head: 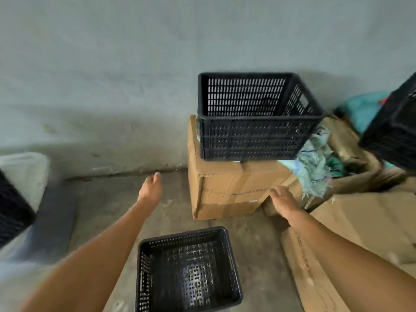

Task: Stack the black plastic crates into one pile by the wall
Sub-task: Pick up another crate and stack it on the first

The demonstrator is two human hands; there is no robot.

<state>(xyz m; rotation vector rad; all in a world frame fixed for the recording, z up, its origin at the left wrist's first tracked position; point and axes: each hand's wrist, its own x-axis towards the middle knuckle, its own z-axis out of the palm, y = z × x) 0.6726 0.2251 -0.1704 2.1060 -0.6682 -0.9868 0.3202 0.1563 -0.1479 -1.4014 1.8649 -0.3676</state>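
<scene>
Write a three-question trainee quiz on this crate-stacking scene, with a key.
1. True or false: the crate on the cardboard box holds cloth.
2. What lies on the floor between the arms?
3. Both hands are: A) gripping a crate, B) open and empty, C) lifting the cardboard box.

Key:
1. False; it looks empty.
2. A crate on the floor, open side up.
3. B; left hand and right hand hold nothing.

Soft, even, dim daylight falls across a grey wall (pixel 112 64), with a faint shadow beside the black crate on the box (pixel 254 136). Wide-angle distortion bends the frame's edges, where a crate at right (pixel 396 131) and a pale object at left (pixel 24 174) smear into blur.
</scene>
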